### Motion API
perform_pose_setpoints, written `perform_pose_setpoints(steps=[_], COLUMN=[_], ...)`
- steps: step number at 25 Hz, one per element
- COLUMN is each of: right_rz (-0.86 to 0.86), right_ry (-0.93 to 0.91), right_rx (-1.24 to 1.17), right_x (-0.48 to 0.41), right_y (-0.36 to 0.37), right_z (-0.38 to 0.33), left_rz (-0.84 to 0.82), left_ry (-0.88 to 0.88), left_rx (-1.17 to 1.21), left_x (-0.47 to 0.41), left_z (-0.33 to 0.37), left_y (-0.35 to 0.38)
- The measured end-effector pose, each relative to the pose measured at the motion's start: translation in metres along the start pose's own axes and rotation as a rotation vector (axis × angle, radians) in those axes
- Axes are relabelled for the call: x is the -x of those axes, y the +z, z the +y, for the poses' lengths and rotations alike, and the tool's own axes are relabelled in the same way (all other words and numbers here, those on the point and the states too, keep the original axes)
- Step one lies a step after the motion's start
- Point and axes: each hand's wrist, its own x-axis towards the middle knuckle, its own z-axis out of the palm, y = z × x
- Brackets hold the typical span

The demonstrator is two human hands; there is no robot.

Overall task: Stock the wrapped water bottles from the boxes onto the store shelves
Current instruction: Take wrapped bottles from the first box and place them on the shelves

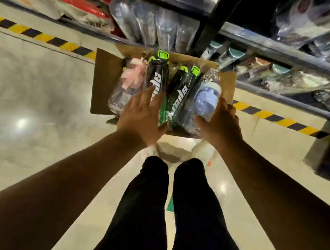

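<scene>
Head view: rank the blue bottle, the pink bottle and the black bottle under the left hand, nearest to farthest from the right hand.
1. blue bottle, right end of the box, in the right hand's grip.
2. black bottle, left of centre, under the left hand.
3. pink bottle, left end.

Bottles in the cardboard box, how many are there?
5 show: pink bottle at the left, three black bottles in the middle, blue bottle at the right, gripped by the right hand. Others may hide beneath.
</scene>
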Motion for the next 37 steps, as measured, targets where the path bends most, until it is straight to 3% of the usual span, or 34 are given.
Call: perform_pose_setpoints(steps=[4,9,15,18,24,28,31,37], right_rz=[-0.077,-0.040,0.111,0.097,0.103,-0.210,-0.334,-0.115], right_ry=[0.193,0.404,0.289,0.170,-0.158,-0.306,-0.229,-0.055], right_rx=[-0.224,-0.590,-0.586,-0.530,-0.561,-0.830,-0.947,-0.534], right_x=[-0.084,-0.136,-0.108,-0.063,0.006,0.025,0.023,-0.049], right_y=[0.061,0.114,0.102,0.088,0.062,0.055,0.056,0.091], right_z=[0.012,0.035,0.043,0.050,0.019,-0.030,-0.052,-0.098], left_rz=[0.011,0.040,0.048,0.130,0.026,-0.062,0.011,0.235], left_ry=[-0.145,-0.140,-0.185,-0.141,-0.299,-0.172,-0.212,-0.412], left_rx=[0.100,0.162,0.242,0.285,1.046,1.483,1.610,1.477], left_x=[-0.041,-0.050,-0.056,-0.062,-0.067,-0.052,-0.045,-0.026], left_z=[-0.025,-0.025,-0.017,-0.010,0.009,-0.004,-0.040,-0.120], left_y=[0.059,0.110,0.105,0.086,0.045,0.020,0.019,0.036])
